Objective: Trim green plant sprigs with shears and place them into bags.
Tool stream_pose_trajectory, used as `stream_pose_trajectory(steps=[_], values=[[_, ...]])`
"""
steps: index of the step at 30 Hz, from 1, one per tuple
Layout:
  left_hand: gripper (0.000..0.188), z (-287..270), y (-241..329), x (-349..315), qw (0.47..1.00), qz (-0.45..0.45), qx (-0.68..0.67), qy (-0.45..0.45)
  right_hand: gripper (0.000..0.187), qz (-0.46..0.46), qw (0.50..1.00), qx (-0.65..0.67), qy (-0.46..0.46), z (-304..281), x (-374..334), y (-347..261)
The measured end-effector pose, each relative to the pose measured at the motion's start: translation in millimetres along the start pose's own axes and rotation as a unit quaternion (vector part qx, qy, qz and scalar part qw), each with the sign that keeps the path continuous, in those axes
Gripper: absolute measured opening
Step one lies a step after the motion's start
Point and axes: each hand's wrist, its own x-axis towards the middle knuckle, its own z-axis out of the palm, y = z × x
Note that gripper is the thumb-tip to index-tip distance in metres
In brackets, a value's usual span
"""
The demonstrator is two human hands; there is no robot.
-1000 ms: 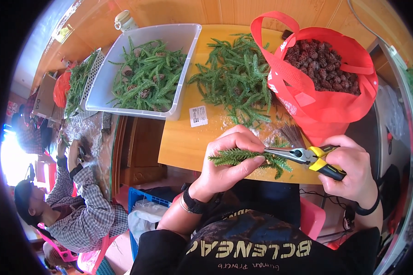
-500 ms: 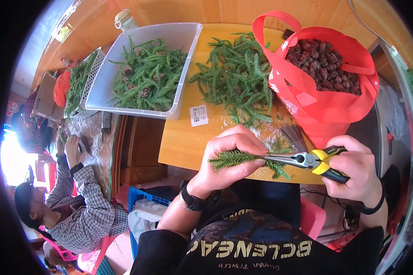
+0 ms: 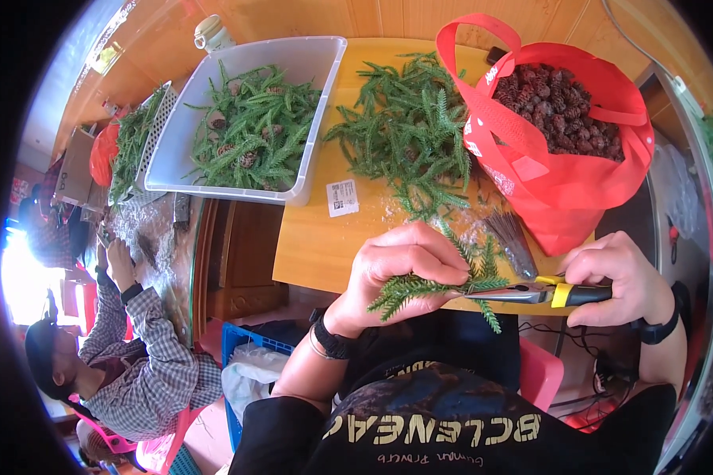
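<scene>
– Head view: how far along r u?
– Table [image 3: 313, 257], L end: tub [image 3: 174, 162] w/ green sprigs [image 3: 285, 146] & cones [image 3: 248, 158], prob. the finished lot. Red bag [image 3: 570, 202], R side, is near full of loose cones [image 3: 554, 111], so lots left, I'd say. Sprig pile [image 3: 408, 131] is betw. them; can't tell if done.
– Hands?
– My R hand [image 3: 626, 277] is wrapped round yellow-black pliers [image 3: 585, 296], tips at the sprig bunch [image 3: 406, 294] my L hand [image 3: 396, 261] pinches over the table's near edge. That bunch is mid-work imo.
</scene>
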Motion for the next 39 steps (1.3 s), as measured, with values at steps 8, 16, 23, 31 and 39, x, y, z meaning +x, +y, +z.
stream_pose_trajectory(steps=[8,16,23,31,39], values=[[0.008,-3,0,1,1.000,-0.007,0.016,0.015,0.034,0.086,0.994,0.050,-0.037,1,7,-8],[0.011,-4,-1,-4,0.997,-0.060,-0.030,0.034,0.030,0.007,0.990,-0.112,0.079,10,4,-18],[0.008,4,-2,0,0.970,-0.113,-0.215,0.004,0.027,-0.027,0.973,-0.068,0.217,21,17,-18],[0.014,9,-7,-7,0.920,-0.112,-0.375,0.016,0.018,0.001,0.979,0.158,0.131,60,11,35],[0.018,17,-3,-6,0.910,-0.142,-0.387,0.050,0.019,-0.053,0.973,0.166,0.149,82,18,42]])
